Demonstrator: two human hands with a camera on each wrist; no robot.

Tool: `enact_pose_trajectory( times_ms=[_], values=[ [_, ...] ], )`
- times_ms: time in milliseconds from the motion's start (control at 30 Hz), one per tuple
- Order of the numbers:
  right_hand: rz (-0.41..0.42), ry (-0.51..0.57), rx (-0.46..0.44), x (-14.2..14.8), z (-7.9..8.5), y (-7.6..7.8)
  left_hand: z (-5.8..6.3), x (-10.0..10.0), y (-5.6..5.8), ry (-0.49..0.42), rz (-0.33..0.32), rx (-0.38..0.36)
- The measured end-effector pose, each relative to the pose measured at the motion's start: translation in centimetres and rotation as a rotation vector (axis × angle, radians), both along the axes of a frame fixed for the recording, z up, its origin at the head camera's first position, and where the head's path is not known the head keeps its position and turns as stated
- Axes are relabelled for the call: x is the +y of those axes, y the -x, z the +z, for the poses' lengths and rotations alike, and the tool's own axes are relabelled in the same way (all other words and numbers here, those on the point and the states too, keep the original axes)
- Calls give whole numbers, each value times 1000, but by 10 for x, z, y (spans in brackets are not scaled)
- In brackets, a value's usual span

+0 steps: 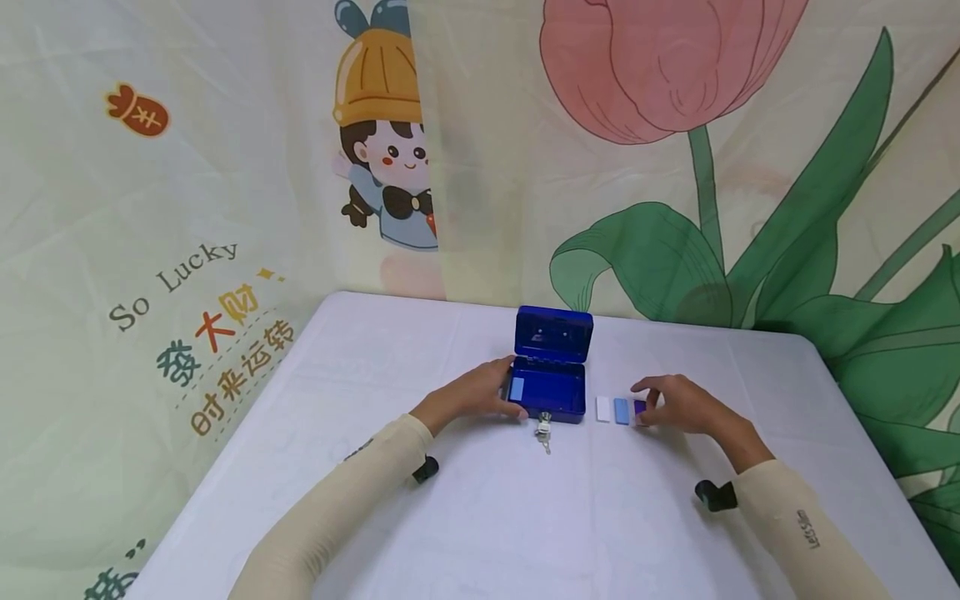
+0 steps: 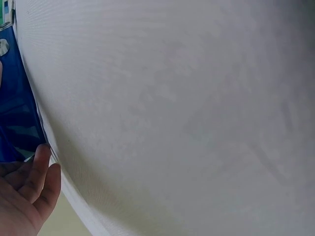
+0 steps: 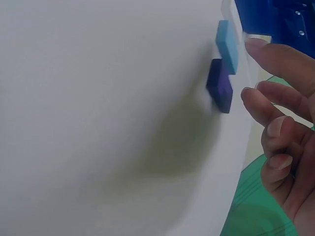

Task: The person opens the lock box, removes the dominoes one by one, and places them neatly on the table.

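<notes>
A blue cash box [image 1: 547, 388] stands with its lid raised, and keys [image 1: 544, 429] hang from its front lock. Inside, along the left wall, lies a light blue block [image 1: 517, 389]. My left hand [image 1: 480, 390] holds the box by its left side, thumb at the front and fingers toward the back; the left wrist view has its fingertips at a box corner. To the right of the box, a white block [image 1: 603, 409], a blue block [image 1: 621, 411] and a purple block [image 3: 220, 86] form a row. Close by the purple block, my right hand [image 1: 678, 404] has its thumb and forefinger spread.
White cloth covers the table [image 1: 480, 525]. Behind it hangs a printed curtain [image 1: 487, 167], right up to the back edge. Dark wrist cameras, such as the right one [image 1: 716, 496], stick out from both sleeves above the table.
</notes>
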State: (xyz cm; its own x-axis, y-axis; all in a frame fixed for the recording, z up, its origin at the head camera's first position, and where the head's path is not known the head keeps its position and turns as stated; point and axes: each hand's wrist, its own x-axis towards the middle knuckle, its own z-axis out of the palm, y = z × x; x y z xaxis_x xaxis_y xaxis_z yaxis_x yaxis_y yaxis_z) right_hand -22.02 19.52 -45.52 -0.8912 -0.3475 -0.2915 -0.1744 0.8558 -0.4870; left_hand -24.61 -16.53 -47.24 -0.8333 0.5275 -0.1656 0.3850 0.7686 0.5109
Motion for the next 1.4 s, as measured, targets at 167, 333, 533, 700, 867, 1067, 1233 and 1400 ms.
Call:
enact_pose_trajectory(
  times_ms=[167, 333, 533, 700, 867, 1067, 1233, 1400],
  values=[
    [23, 24, 11, -9, 9, 2, -1, 0, 1, 12, -2, -5],
    [52, 35, 38, -25, 17, 6, -2, 0, 1, 20, 1, -4],
    [92, 38, 62, -48, 23, 10, -2, 0, 1, 24, -4, 8],
    [126, 46, 93, -69, 26, 15, -1, -1, 1, 21, -3, 12],
    [144, 53, 91, -94, 27, 19, 1, -1, 0, 2, 5, 1],
    [173, 34, 99, -117, 22, 25, 1, 0, 0, 13, 7, 3],
    [191, 24, 117, -132, 17, 30, 1, 1, 0, 25, -4, 18],
    [185, -9, 123, -147, 11, 32, 2, 1, 0, 30, -5, 15]
  ],
)
